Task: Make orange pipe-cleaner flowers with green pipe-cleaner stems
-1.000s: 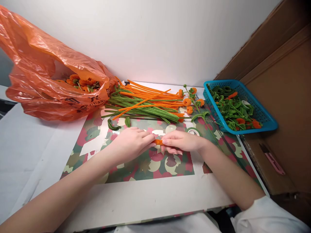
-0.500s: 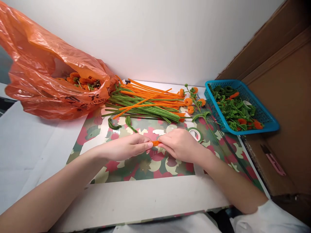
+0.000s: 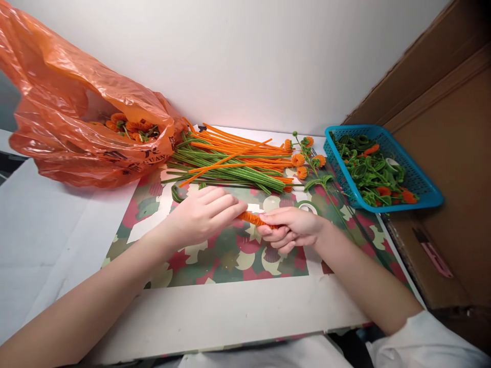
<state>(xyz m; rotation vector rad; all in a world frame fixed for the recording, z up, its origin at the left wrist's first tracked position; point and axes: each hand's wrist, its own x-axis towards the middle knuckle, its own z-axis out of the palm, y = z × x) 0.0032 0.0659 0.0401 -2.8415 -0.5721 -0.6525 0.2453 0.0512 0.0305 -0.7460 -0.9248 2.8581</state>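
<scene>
Both hands pinching one orange pipe cleaner above the patterned mat.

I have my left hand and right hand closed on the orange pipe cleaner; I judge short, even tension keeps it straight, clear of the stem pile and blue basket.

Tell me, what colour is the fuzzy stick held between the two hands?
Orange. The fuzzy stick shows best in the head view, between the left hand and right hand.

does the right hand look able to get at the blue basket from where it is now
Probably yes: the blue basket sits open-topped to the right hand's far right, with only flat mat and a thin green stem between. But that hand, with the left hand, grips the orange pipe cleaner.
</scene>
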